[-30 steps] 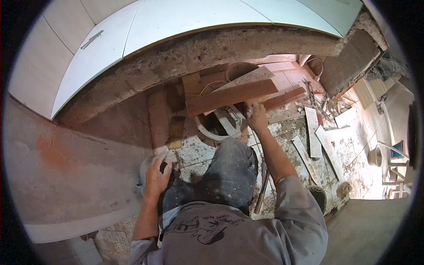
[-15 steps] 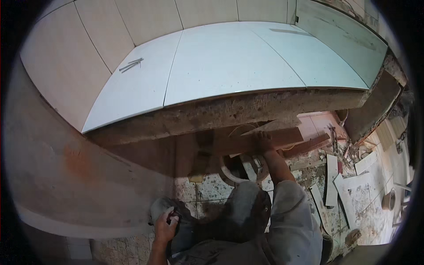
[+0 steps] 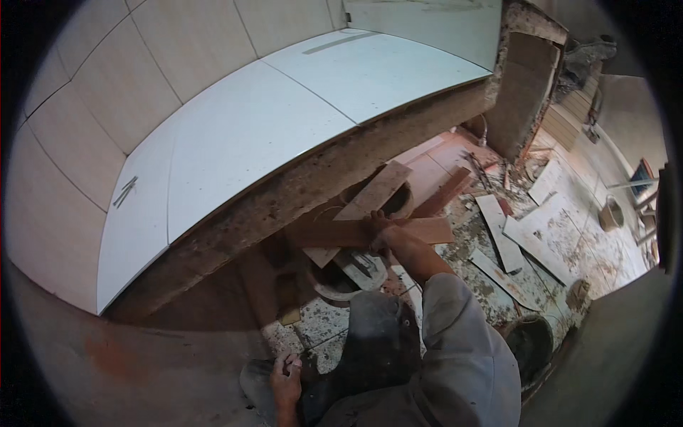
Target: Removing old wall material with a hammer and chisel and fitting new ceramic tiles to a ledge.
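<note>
The white tiled slab (image 3: 284, 121) overhangs everything; just below its rough front edge lies a reddish board (image 3: 370, 231), its long axis running left to right, crossed by a paler plank (image 3: 373, 196) over a bucket (image 3: 398, 203). The right hand (image 3: 378, 228) closes on the board near its middle. The left hand (image 3: 286, 377), well away from the slab, curls loosely by the knee; what it grips I cannot tell.

Reddish tile piece (image 3: 420, 229) lies flat across bucket (image 3: 334, 281).
</note>
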